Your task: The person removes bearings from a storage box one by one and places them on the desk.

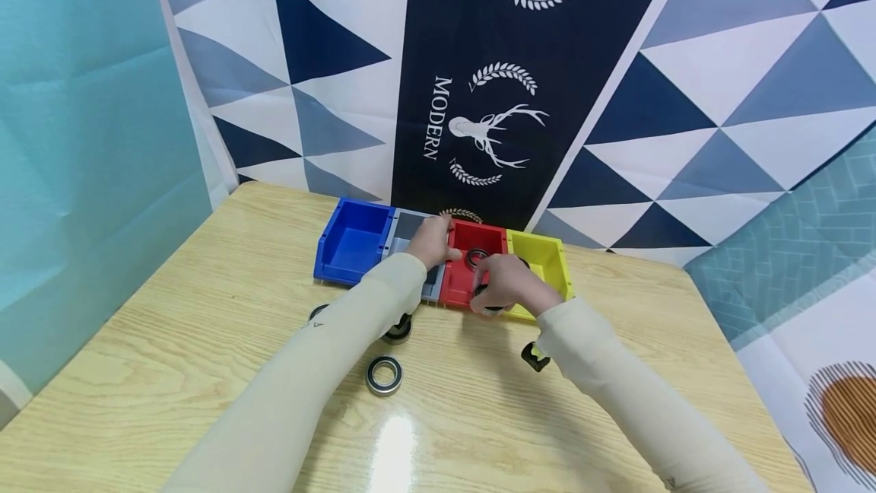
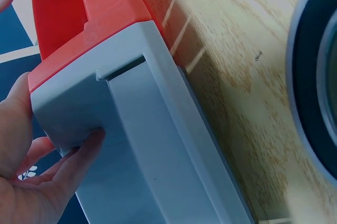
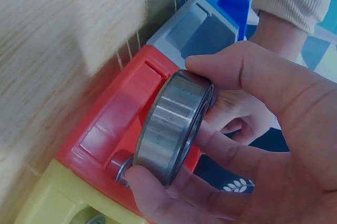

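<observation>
My right hand (image 1: 506, 280) holds a ball bearing (image 3: 171, 124) on edge between thumb and fingertips, above the front of the red bin (image 1: 455, 291). Inside that bin lies another bearing (image 1: 476, 256), partly hidden in the right wrist view by the held one. My left hand (image 1: 431, 242) pinches the back rim of the grey bin (image 2: 158, 129), beside its join with the red one. In the left wrist view its fingers (image 2: 79, 166) reach inside the grey bin.
A blue bin (image 1: 352, 246) and a yellow bin (image 1: 547, 261) complete the row; a bearing (image 3: 96, 218) shows in the yellow one. On the wooden table (image 1: 465, 417) lie more bearings, one in front (image 1: 384, 376), others partly behind the left sleeve. A patterned cloth (image 1: 328, 82) hangs behind.
</observation>
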Motion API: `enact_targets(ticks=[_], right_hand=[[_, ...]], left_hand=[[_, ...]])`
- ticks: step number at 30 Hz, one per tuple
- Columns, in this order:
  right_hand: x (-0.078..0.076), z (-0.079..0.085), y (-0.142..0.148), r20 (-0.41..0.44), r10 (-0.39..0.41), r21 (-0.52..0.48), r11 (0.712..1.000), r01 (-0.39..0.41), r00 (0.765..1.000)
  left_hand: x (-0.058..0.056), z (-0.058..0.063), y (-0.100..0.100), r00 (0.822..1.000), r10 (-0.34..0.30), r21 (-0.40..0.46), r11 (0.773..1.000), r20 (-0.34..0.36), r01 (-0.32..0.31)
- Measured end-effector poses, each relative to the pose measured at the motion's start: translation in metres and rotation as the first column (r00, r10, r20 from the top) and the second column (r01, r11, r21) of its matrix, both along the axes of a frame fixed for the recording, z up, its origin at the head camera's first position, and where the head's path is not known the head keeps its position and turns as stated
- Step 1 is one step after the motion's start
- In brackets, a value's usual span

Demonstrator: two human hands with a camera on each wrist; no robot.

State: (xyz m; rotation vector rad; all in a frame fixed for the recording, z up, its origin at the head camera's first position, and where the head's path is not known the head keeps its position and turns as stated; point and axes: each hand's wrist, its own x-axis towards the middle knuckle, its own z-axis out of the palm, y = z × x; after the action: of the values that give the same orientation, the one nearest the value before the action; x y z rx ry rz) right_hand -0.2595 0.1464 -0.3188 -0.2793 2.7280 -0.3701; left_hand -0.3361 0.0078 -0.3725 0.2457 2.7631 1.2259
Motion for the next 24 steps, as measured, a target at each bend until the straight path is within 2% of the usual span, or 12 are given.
enact_targets(ticks=[24], right_hand=[[0.017,-0.014,0.002,-0.023,0.062,-0.026,0.998,-0.063,0.998]], left_hand=[[-0.004,-0.004,0.001,1.0,0.011,0.003,1.0,-0.006,-0.011]])
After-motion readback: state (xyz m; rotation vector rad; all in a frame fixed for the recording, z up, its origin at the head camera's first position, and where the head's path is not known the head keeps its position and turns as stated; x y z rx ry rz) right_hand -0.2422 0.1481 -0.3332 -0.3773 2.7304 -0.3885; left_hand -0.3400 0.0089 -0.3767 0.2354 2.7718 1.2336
